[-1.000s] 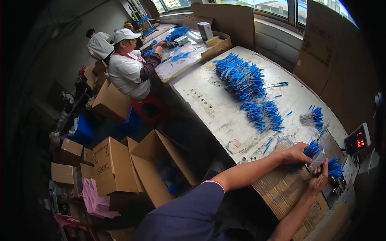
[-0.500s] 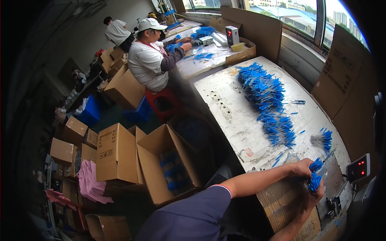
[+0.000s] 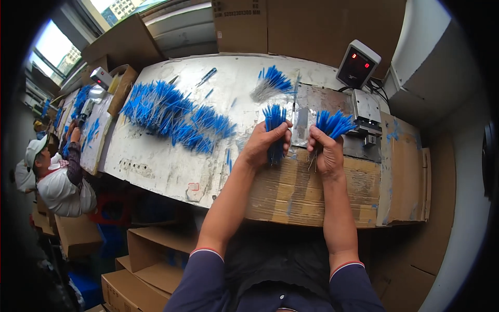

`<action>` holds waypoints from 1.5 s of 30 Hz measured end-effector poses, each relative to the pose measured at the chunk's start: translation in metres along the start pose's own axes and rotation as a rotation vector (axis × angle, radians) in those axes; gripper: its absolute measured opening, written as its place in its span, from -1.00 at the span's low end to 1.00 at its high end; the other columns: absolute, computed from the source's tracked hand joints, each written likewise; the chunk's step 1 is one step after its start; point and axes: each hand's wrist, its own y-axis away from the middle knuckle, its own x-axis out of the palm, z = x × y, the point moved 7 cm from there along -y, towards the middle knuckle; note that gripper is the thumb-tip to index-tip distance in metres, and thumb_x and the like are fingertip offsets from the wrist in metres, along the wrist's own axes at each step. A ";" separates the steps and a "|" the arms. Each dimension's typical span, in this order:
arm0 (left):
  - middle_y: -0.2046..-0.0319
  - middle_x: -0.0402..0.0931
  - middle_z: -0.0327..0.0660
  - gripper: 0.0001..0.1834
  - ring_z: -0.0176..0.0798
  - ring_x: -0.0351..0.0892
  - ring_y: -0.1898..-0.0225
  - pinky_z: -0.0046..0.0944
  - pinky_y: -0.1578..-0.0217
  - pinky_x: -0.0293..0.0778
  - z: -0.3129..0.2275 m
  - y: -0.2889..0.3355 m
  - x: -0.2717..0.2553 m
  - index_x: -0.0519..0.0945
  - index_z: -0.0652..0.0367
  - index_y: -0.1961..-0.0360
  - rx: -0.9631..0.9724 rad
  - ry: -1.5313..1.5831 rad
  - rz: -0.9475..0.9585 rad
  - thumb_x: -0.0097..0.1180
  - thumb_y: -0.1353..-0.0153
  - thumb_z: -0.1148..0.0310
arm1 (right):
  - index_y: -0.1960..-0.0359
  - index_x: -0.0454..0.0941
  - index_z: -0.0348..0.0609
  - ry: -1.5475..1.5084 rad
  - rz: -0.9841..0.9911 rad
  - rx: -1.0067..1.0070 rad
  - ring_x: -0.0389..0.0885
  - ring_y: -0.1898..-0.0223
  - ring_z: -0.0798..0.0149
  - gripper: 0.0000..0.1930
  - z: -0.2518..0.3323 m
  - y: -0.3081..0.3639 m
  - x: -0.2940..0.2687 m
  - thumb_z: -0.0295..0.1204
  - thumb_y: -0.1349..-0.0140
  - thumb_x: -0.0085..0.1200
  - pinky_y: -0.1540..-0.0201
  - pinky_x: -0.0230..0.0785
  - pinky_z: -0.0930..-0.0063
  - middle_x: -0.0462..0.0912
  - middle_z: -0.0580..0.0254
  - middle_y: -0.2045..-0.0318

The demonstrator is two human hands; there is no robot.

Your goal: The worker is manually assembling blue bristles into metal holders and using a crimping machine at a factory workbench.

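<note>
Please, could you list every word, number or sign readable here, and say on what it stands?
I only locate texts, without copying them.
Black-faced display: red lit digits, readable.
Cardboard sheet at the back: dark print, partly readable.
White display at left: red marks, too small to read.
Tabletop: red outlined mark, unreadable.
Carton, lower left: blurred print, unreadable.

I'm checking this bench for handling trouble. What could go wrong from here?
The right hand holds a blue-tipped bundle with thin ends jutting below; some might slip out. The left hand grips another blue bundle close by, so the two could tangle. The metal fixture beside the right hand's bundle might snag stray tips.
</note>
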 end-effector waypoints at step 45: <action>0.38 0.56 -0.20 -0.45 -0.26 0.64 0.44 -0.30 0.44 0.63 0.035 -0.009 0.025 0.47 0.14 -0.18 -0.131 -0.017 0.148 -0.09 -0.54 -0.13 | 0.17 0.62 -0.34 0.045 0.080 0.097 0.59 0.67 0.33 -0.85 0.004 0.021 0.019 -0.60 -0.26 0.30 0.70 0.50 0.41 0.62 0.20 0.54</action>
